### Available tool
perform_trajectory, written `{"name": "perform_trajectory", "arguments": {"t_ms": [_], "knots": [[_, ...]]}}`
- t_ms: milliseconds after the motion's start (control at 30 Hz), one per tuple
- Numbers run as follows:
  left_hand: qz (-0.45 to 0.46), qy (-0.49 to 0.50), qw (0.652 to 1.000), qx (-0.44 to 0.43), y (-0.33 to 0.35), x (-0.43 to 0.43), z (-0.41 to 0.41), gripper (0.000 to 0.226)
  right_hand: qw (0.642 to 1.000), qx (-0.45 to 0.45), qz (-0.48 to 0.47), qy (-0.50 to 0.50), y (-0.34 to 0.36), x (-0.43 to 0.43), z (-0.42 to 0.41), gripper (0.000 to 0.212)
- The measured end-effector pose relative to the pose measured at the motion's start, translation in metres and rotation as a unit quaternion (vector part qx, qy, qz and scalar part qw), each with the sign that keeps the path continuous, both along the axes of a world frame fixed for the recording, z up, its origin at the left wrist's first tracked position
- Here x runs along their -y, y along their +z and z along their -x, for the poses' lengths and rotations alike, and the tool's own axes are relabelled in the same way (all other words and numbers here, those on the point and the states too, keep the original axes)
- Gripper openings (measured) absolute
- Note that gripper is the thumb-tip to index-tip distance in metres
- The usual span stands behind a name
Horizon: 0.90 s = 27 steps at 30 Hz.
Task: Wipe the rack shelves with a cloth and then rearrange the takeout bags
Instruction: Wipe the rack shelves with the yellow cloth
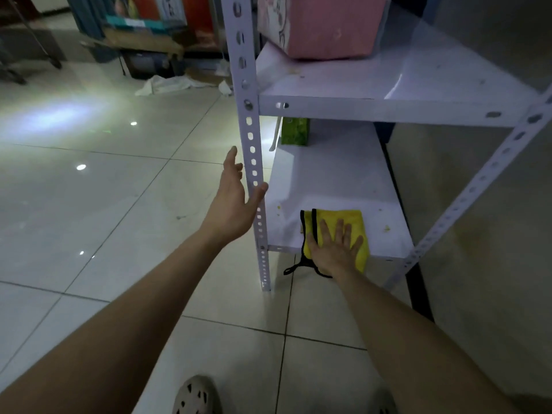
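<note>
wiping looks to be in hand and not near its end. the right hand (334, 249) lies flat on the yellow cloth (351, 218), its fingers (339, 231) straight and spread, pressing the cloth onto the front edge of the lower shelf (328, 180); one black-trimmed corner of the cloth hangs over that edge. the left hand (233, 201) is held up beside the rack's front upright (252, 150), fingers loose and extended and gripping nothing. the thumb seems to touch the upright, though i cannot tell for sure.

yellowish specks (386, 228) lie on the lower shelf just right of the cloth, with a few more near its left front, so this shelf is only partly cleaned, as i judge it. the upper shelf (343, 82) shows a faint stain near its left front and may want a pass too.

a pink bag (322, 25) sits at the back of the upper shelf, and a small green pack (295, 131) stands far back on the lower one. both look unsorted, so i take the rearranging as not yet begun.
</note>
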<state>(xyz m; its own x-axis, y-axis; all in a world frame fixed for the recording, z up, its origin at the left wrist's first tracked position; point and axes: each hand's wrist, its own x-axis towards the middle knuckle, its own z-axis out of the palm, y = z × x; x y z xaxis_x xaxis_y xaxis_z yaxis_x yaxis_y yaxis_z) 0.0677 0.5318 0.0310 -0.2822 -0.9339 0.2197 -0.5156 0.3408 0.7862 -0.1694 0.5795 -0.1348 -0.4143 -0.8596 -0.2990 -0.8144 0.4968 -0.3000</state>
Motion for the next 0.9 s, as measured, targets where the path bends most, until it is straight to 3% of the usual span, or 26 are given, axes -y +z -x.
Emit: {"name": "perform_trajectory", "arguments": {"t_ms": [233, 600, 900], "knots": [[0.068, 0.025, 0.997, 0.031, -0.024, 0.022, 0.019, 0.05, 0.997, -0.073, 0.013, 0.004, -0.038, 0.041, 0.011, 0.081], [0.095, 0.012, 0.993, 0.069, -0.031, 0.021, 0.019, 0.055, 0.981, -0.095, 0.091, 0.146, -0.023, 0.19, -0.009, 0.062], [0.116, 0.007, 0.99, 0.077, -0.024, 0.019, 0.016, 0.058, 0.918, -0.095, 0.203, 0.326, -0.037, 0.044, -0.027, 0.056]]}}
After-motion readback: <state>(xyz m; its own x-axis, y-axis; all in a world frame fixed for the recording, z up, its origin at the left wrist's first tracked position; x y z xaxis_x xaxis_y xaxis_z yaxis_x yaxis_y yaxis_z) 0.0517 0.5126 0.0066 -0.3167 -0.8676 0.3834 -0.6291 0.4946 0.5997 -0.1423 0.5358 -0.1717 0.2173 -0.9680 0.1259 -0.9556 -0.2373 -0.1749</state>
